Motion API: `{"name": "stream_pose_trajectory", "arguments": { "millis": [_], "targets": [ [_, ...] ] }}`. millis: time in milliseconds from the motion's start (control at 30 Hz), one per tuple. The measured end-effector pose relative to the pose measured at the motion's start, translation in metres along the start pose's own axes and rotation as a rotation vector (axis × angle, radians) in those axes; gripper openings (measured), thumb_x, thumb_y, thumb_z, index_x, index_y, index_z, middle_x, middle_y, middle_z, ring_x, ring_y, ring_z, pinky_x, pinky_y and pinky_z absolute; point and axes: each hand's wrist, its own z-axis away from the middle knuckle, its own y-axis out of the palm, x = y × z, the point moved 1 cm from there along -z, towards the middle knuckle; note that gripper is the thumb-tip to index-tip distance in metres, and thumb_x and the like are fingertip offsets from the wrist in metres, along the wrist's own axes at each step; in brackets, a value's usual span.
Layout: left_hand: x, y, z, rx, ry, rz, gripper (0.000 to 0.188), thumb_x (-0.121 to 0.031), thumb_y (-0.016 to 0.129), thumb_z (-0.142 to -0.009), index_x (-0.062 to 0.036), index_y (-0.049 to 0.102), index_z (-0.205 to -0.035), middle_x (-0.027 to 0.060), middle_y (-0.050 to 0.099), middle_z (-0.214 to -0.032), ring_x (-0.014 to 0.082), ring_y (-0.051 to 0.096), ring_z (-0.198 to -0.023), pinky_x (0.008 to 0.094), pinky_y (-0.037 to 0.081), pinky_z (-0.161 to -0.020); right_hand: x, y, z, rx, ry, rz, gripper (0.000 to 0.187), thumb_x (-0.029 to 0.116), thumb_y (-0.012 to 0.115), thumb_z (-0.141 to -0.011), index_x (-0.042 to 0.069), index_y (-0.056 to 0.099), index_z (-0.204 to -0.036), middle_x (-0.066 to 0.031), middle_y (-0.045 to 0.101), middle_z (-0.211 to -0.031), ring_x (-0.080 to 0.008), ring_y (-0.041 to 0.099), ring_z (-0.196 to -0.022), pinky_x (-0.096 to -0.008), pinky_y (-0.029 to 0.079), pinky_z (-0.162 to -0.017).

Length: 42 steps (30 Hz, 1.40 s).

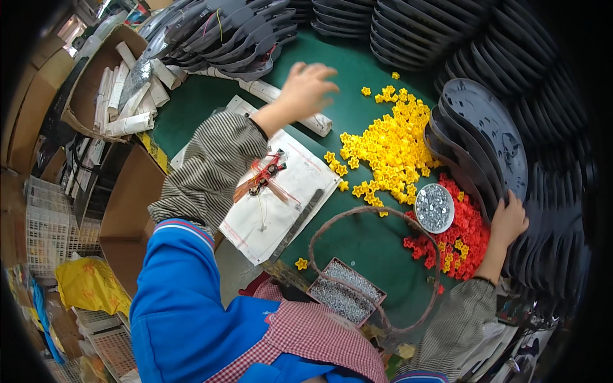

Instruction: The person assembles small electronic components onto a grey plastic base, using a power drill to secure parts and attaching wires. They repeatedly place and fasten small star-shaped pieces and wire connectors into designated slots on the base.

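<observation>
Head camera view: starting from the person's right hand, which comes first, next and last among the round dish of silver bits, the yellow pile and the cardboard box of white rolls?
From the right hand:
1. Round dish of silver bits, just to its left.
2. Yellow pile, further up and left.
3. Cardboard box of white rolls, far across at the table's upper left.

hands: two, left (306, 89) and right (509, 220)
yellow pieces (389, 150): one heap, too many to count
red pieces (463, 233): one heap
round tin (434, 208): one
screw tray (345, 291): one
cardboard boxes (89, 89): two
</observation>
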Motion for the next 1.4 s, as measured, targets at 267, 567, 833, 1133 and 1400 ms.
{"name": "stream_pose_trajectory", "arguments": {
  "millis": [267,567,833,1133,1400],
  "targets": [
    [-0.066,0.041,0.023,0.261,0.065,0.228,0.020,-0.020,0.069,-0.081,-0.0157,0.075,-0.100,0.0029,0.067,-0.109,0.0220,0.059,-0.108,0.0381,0.048,-0.089,-0.006,-0.036,0.001,-0.657,-0.402,-0.349,0.012,0.012,0.072,-0.085,0.001,0.067,-0.085,-0.0117,0.060,-0.079,-0.0319,0.055,-0.075,-0.0400,0.046,-0.069],
    [-0.095,0.077,0.052,0.327,-0.007,0.401,0.016,-0.019,0.070,-0.077,-0.0091,0.070,-0.089,0.0123,0.069,-0.086,0.0318,0.068,-0.082,0.0440,0.055,-0.071,-0.009,-0.085,0.272,-0.095,-0.845,-0.614,0.029,0.000,0.068,-0.074,-0.002,0.072,-0.102,-0.0019,0.034,-0.060,-0.0167,0.040,-0.050,-0.0327,0.036,-0.047],
    [-0.178,-0.022,0.044,0.240,0.124,0.940,0.024,-0.020,0.070,-0.084,-0.0101,0.071,-0.106,0.0097,0.069,-0.091,0.0306,0.067,-0.086,0.0407,0.054,-0.074,-0.015,-0.070,0.254,0.197,-0.524,-0.705,0.014,0.016,0.073,-0.081,0.007,0.071,-0.091,-0.0100,0.058,-0.073,-0.0284,0.057,-0.065,-0.0390,0.046,-0.056],
    [-0.264,-0.047,0.094,0.780,0.657,0.979,0.020,-0.016,0.077,-0.070,-0.0087,0.069,-0.086,0.0069,0.067,-0.080,0.0289,0.064,-0.086,0.0430,0.052,-0.073,-0.007,0.010,0.142,0.300,-0.075,-0.596,0.019,0.007,0.062,-0.087,0.005,0.073,-0.102,-0.0163,0.070,-0.096,-0.0329,0.067,-0.090,-0.0400,0.051,-0.081],
    [-0.269,-0.052,0.088,0.595,0.768,0.907,0.008,-0.012,0.071,-0.072,-0.0093,0.067,-0.079,0.0010,0.064,-0.076,0.0235,0.061,-0.086,0.0371,0.055,-0.069,-0.020,0.047,0.126,0.396,-0.201,-0.606,0.026,0.015,0.073,-0.080,0.005,0.073,-0.105,-0.0150,0.071,-0.097,-0.0270,0.069,-0.085,-0.0345,0.053,-0.079]
  ]
}}
